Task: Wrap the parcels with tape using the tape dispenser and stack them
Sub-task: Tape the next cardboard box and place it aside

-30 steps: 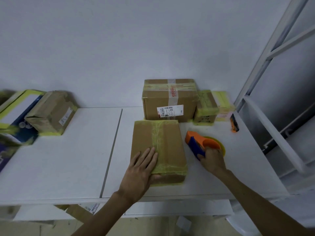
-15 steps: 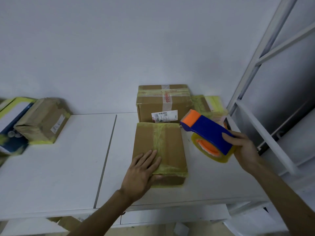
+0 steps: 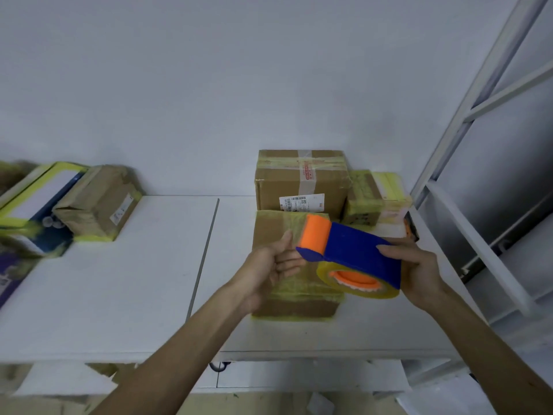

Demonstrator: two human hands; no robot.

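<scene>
A flat brown parcel [image 3: 270, 230] with yellowish tape lies on the white table [image 3: 119, 295] in front of me. Above it my right hand [image 3: 419, 271] grips a blue and orange tape dispenser [image 3: 356, 250] with a yellowish roll underneath. My left hand [image 3: 275, 265] is raised off the parcel, palm turned toward the dispenser's front end, fingers relaxed and partly hidden behind it. Whether it touches the tape I cannot tell.
A larger taped box [image 3: 302, 181] stands against the wall, with two smaller yellow-taped parcels [image 3: 363, 199] to its right. More parcels [image 3: 98, 202] and a blue box [image 3: 36, 205] sit at the left. A white metal frame [image 3: 478, 115] rises on the right.
My left hand has lifted off the flat parcel and come up to the dispenser. My right hand has carried the dispenser from the table up and leftward over the parcel.
</scene>
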